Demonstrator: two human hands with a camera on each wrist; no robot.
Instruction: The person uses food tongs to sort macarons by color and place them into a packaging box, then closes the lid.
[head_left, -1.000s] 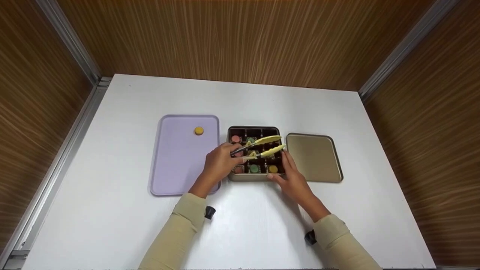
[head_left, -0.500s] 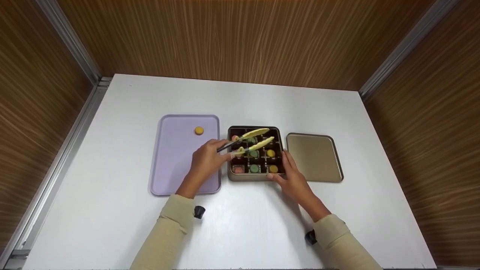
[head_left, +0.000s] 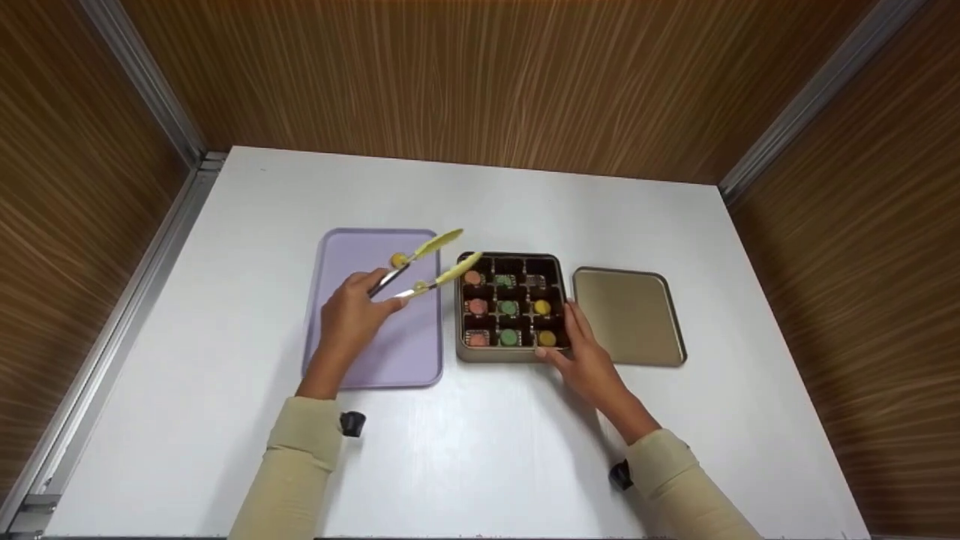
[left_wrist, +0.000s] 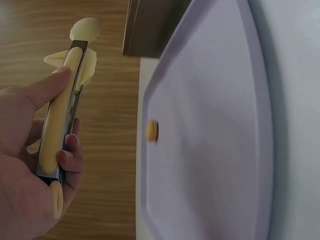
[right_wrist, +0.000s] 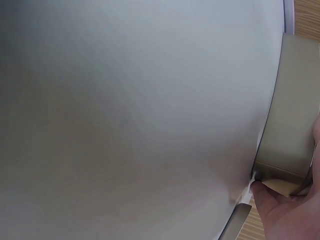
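"Tongs [left_wrist: 61, 112], I see; how do you have them?"

"My left hand [head_left: 349, 319] curls round the handles, thumb laid along one of them, above the lilac tray [head_left: 397, 367]. The yellow heads [head_left: 458, 268] stand spread apart; seen from above, they reach from the tray's right edge to the far left corner of the box [head_left: 495, 356]."

"And the other hand?"

"My right hand [head_left: 589, 367] grips the box at its near right corner, thumb at the front, fingers along the side."

"What sits inside?"

"Three pink pieces [head_left: 477, 307] on the left, three green pieces [head_left: 508, 307] down the middle, two yellow pieces [head_left: 542, 307] on the right."

"And farther off?"

"A shallow lid [head_left: 626, 315] lies flat just right of the box. A lone yellow piece [left_wrist: 151, 131] rests near the tray's far right corner. Past the white table [head_left: 480, 450] stands a wood-grain wall [head_left: 480, 75]."
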